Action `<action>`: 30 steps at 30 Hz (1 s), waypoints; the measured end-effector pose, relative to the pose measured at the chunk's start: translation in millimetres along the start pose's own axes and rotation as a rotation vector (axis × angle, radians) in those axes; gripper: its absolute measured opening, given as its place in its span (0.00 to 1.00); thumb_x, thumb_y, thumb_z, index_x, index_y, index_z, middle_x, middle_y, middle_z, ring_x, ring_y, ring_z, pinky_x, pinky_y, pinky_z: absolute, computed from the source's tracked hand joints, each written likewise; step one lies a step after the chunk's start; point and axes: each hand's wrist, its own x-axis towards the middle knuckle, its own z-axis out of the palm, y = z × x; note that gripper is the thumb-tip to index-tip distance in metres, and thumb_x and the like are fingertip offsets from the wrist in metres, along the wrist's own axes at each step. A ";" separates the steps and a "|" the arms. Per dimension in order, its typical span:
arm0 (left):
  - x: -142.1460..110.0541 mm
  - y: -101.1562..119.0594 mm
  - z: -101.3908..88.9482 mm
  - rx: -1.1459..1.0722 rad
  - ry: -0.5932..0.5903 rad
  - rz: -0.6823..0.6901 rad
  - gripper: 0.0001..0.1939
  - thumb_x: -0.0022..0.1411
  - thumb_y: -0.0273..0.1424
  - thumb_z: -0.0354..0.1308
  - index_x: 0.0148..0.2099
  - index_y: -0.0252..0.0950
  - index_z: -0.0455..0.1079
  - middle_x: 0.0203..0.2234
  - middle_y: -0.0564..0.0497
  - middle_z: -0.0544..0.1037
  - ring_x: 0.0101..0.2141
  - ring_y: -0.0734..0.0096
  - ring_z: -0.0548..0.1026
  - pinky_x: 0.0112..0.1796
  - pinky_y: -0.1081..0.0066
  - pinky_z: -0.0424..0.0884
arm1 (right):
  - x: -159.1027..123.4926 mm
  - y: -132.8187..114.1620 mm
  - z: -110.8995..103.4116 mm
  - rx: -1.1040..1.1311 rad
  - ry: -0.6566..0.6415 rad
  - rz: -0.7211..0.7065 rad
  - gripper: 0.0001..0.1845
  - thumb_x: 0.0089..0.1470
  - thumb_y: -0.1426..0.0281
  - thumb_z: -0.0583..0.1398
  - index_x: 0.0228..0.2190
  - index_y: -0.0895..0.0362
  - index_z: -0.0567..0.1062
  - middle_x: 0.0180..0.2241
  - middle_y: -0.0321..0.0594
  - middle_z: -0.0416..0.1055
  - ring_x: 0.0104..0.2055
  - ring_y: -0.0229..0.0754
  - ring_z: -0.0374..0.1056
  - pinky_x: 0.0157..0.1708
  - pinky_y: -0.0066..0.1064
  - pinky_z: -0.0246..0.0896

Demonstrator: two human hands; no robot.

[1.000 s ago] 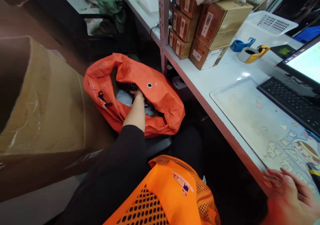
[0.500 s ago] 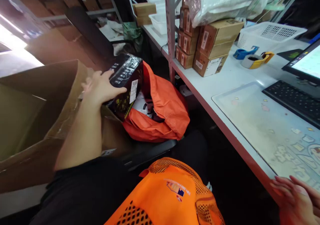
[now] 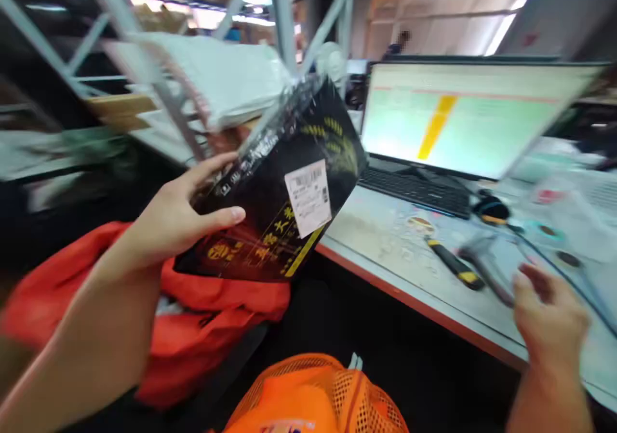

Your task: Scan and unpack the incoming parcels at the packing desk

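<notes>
My left hand (image 3: 180, 211) grips a black box (image 3: 270, 221) wrapped in shiny clear plastic, thumb on its front face and fingers behind. The box is held up at a tilt, with yellow print and a white barcode label (image 3: 308, 198) facing me. Over the desk, my right hand (image 3: 549, 311) is slightly blurred, with its fingers half curled and apart and nothing seen in them. Just left of it lies a grey handheld scanner (image 3: 486, 269), beside a black and yellow utility knife (image 3: 456, 265). Below the box rests an orange-red bag (image 3: 212, 330), its mouth partly open.
A monitor (image 3: 477, 118) and a black keyboard (image 3: 414, 189) stand on the white desk (image 3: 385, 253), whose red front edge runs diagonally. A cable (image 3: 569, 279) crosses the right side near clear plastic packaging (image 3: 569, 202). Metal shelf posts (image 3: 284, 22) rise behind the box.
My left hand has lifted the black box from beside the bag, up and right toward the desk. My right hand has moved inward over the desk. The view has swung right toward the monitor.
</notes>
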 end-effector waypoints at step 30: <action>128.9 35.8 140.5 0.370 -0.702 0.366 0.52 0.56 0.60 0.63 0.77 0.47 0.56 0.76 0.48 0.56 0.71 0.44 0.61 0.71 0.52 0.57 | 4.3 -136.3 -79.5 0.257 -0.828 -0.227 0.26 0.54 0.53 0.69 0.49 0.54 0.78 0.44 0.43 0.81 0.40 0.48 0.76 0.39 0.33 0.71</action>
